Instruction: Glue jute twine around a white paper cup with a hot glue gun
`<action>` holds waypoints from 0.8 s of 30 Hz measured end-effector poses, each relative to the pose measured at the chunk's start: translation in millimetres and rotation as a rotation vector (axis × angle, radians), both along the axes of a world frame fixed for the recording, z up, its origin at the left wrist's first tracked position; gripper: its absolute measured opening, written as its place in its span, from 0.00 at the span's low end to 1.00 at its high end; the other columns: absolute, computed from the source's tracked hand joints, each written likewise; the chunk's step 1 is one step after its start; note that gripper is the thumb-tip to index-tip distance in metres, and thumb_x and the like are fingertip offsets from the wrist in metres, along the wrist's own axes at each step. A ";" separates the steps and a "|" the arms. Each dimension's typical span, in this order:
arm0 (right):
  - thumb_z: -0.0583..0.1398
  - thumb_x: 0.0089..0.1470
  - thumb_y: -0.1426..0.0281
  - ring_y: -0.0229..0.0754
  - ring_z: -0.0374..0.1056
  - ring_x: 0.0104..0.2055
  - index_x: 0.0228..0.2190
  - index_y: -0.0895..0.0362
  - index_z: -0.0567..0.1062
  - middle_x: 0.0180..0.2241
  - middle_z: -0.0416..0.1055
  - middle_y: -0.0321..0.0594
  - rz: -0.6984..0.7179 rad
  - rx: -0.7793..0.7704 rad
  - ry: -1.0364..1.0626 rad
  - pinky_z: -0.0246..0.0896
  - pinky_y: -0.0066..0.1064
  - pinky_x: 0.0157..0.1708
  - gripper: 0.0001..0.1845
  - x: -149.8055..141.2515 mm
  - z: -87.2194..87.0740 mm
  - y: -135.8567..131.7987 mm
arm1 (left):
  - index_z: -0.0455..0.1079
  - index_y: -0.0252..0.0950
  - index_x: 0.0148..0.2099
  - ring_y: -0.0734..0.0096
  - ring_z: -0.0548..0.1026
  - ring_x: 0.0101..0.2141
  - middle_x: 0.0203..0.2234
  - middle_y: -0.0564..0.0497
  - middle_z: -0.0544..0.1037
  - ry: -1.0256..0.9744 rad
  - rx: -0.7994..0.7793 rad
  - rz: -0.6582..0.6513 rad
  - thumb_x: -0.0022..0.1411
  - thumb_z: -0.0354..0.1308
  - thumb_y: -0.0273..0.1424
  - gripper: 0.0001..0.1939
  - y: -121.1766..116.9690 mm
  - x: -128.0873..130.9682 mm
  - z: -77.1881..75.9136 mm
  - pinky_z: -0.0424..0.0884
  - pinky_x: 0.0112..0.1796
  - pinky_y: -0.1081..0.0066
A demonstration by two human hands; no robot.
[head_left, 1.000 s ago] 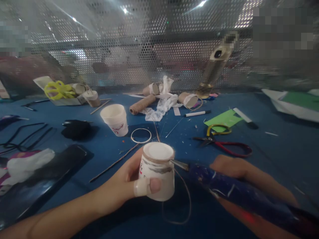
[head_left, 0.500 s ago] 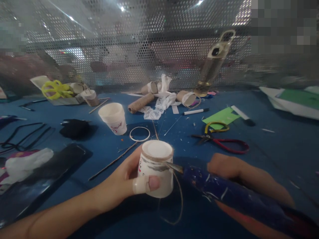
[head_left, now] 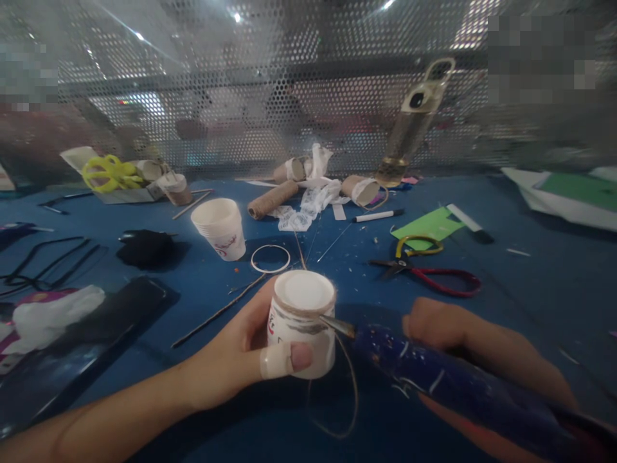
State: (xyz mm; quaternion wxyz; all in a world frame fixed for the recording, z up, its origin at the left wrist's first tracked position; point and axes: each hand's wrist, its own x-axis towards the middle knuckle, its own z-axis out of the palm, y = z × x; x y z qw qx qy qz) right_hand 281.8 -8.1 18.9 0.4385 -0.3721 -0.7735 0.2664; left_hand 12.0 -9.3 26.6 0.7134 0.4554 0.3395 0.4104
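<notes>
My left hand (head_left: pixel 260 350), its thumb wrapped in a bandage, is closed around an upside-down white paper cup (head_left: pixel 308 347). Brown twine (head_left: pixel 308 312) rings the cup just below its upturned base, and a loose strand (head_left: pixel 355 392) loops down at the right. In my right hand (head_left: pixel 463 328) is a blue hot glue gun (head_left: pixel 424 370), held low at the right. Its metal nozzle meets the cup's side just under the twine, over a greyish smear. The fingers beneath the glue gun are partly hidden by it.
Beyond the cup stand stacked paper cups (head_left: pixel 222 231) and a white ring (head_left: pixel 270 258). Red-and-yellow-handled scissors (head_left: pixel 414 267) lie at right beside green paper (head_left: pixel 429 226). A twine roll (head_left: pixel 272 199), lace (head_left: pixel 321 196) and a clear bottle (head_left: pixel 409 135) sit before a perforated metal screen (head_left: pixel 231 122).
The glue gun nozzle has shifted slightly left and down, from the cup's right edge to its front just under the twine. My left hand keeps its grip on the cup.
</notes>
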 end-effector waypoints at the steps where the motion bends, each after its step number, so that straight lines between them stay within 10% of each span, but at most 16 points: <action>1: 0.60 0.66 0.72 0.41 0.63 0.25 0.25 0.49 0.65 0.24 0.63 0.32 0.006 0.019 -0.008 0.56 0.35 0.27 0.16 0.1 -0.3 -0.4 | 0.78 0.44 0.58 0.55 0.80 0.50 0.49 0.46 0.84 0.004 0.003 -0.001 0.58 0.76 0.37 0.26 0.2 -0.4 -0.4 0.74 0.51 0.62; 24: 0.57 0.65 0.76 0.41 0.63 0.24 0.28 0.47 0.63 0.25 0.61 0.31 -0.039 0.110 -0.075 0.55 0.37 0.25 0.15 -2.6 -3.4 -3.3 | 0.76 0.45 0.58 0.63 0.77 0.49 0.50 0.50 0.82 0.046 0.002 -0.023 0.60 0.75 0.35 0.25 -0.9 -4.6 -3.1 0.73 0.52 0.65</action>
